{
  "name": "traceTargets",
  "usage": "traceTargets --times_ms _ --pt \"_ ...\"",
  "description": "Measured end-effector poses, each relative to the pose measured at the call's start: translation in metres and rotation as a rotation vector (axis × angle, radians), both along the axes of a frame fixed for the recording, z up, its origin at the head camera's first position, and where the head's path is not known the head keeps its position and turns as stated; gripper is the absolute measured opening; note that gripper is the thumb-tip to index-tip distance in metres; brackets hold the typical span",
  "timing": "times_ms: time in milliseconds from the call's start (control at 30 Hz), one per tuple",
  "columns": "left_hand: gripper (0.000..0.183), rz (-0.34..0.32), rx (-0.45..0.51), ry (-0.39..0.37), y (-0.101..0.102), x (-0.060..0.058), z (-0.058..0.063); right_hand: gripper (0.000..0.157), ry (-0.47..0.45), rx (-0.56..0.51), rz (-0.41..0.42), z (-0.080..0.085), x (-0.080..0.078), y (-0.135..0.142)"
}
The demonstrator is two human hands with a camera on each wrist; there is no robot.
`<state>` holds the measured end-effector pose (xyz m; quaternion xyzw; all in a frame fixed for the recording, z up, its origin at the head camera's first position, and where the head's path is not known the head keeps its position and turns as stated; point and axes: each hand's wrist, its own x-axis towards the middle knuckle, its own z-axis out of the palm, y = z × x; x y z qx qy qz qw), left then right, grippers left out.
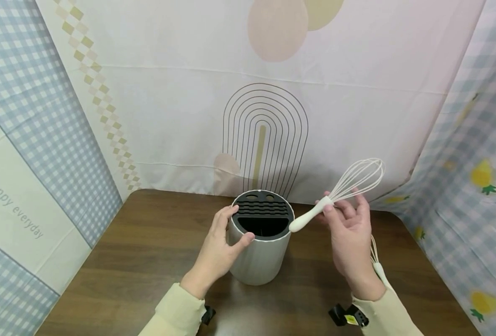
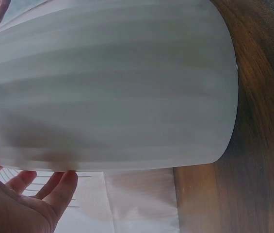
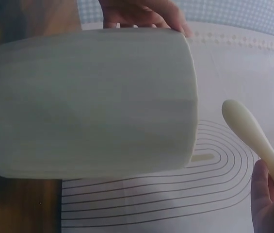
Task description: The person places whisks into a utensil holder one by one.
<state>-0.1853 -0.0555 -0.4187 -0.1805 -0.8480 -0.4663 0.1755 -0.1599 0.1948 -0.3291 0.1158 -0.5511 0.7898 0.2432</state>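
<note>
A white, ribbed utensil holder with a black slotted lid stands upright on the wooden table. My left hand grips its upper left side, thumb on the front rim and fingers round the far side; the left wrist view shows those fingers against the wall. Just right of the holder, my right hand pinches a cream whisk near the top of its handle. The whisk tilts, wires up to the right, handle end beside the lid's right edge. In the right wrist view the whisk handle points toward the holder's top.
A second whisk lies on the table at the right, partly hidden by my right forearm. Behind the table hangs a pale patterned cloth. Checked cloths bound the left and right sides.
</note>
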Motion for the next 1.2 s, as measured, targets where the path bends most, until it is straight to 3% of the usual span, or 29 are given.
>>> traceTargets --times_ms 467,767,1200 --pt "0.07 0.009 -0.006 -0.003 0.0 0.0 -0.001 0.067 0.068 -0.044 0.024 -0.003 -0.004 -0.025" --pt "0.07 0.003 -0.006 0.005 0.001 0.0 -0.001 0.073 0.065 0.064 0.047 -0.005 -0.004 -0.043" --pt "0.069 -0.003 -0.001 0.023 0.0 -0.001 -0.003 0.076 0.047 0.205 -0.022 -0.001 0.001 -0.058"
